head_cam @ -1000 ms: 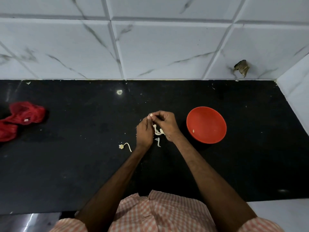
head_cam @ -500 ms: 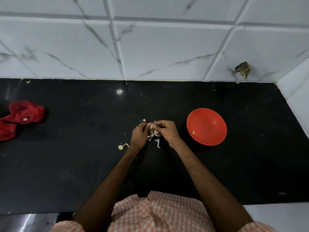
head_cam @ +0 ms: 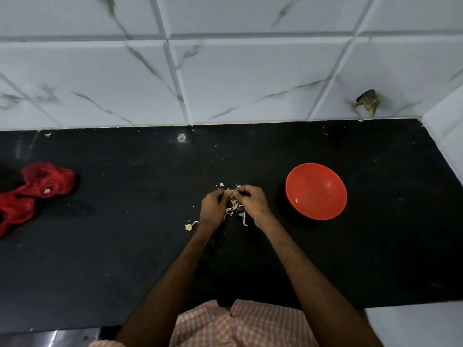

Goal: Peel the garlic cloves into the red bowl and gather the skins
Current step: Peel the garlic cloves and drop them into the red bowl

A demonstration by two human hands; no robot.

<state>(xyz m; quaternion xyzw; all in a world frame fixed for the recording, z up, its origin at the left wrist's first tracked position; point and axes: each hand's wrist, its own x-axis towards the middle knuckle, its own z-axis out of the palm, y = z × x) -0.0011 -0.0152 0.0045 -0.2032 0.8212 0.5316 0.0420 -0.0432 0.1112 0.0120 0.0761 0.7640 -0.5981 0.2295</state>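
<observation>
White garlic skins pinched between left hand and right hand, red bowl beside

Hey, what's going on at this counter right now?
A person is peeling garlic on the black stone counter. The left hand and right hand meet, both pinching a garlic clove, mostly hidden. Beneath them lie heaped papery white skins. The round red plastic bowl sits to the right, holding one pale piece. A crumpled red mesh bag lies far left.
</observation>
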